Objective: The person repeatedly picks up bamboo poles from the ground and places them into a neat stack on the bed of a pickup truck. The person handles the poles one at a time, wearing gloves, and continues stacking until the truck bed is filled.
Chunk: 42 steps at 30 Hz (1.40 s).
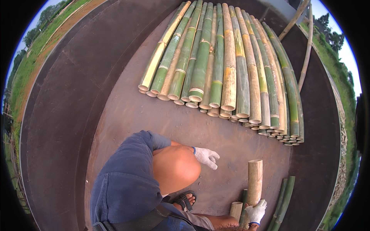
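My left hand (207, 157), in a white work glove, is just past my bent knee. It holds nothing, and its fingers are partly spread above the brown floor (185, 127). At the lower right my right hand (256, 212), gloved too, grips a pale tan bamboo pole (254, 180). The pole's cut end points away from me; its near part is hidden by the hand and my leg. Left of it lie a shorter-looking pale bamboo piece (236, 210) and a green bamboo pole (244, 200), partly covered.
A large stack of green and tan bamboo poles (208, 57) lies ahead. Two green poles (283, 202) rest at right. Dark walls (65, 96) rise on both sides. Slanted wooden poles (307, 50) lean at the far right. My sandalled foot (187, 200) is on the floor.
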Each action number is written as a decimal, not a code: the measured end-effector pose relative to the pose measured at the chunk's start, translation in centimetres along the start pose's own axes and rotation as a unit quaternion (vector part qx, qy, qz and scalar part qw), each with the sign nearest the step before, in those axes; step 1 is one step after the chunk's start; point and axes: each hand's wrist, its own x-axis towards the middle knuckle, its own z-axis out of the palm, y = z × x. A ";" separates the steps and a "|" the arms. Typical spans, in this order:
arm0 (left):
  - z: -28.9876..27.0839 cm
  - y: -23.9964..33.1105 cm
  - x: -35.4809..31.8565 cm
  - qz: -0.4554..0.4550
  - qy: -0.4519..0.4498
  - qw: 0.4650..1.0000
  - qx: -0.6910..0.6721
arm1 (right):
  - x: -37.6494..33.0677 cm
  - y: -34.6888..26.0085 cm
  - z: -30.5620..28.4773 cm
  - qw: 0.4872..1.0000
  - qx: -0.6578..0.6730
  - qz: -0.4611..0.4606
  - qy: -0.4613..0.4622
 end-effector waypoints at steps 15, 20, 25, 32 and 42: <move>2.6 4.5 -7.7 0.345 0.028 0.819 -0.458 | -5.4 -32.1 -14.9 0.987 0.069 -0.139 -0.029; -10.6 5.0 -12.6 0.335 0.259 0.766 -0.483 | -1.5 -35.4 -12.7 0.966 0.147 -0.212 0.030; -18.1 4.5 -13.6 0.306 0.376 0.740 -0.467 | -4.4 -24.7 -8.3 0.987 0.037 -0.155 -0.006; -22.9 6.0 -10.6 0.330 0.428 0.677 -0.500 | -3.4 -14.5 -2.3 0.996 0.086 0.011 0.008; -21.9 6.3 -9.1 0.361 0.640 0.637 -0.231 | 9.0 -32.1 -6.0 0.983 0.048 -0.165 0.065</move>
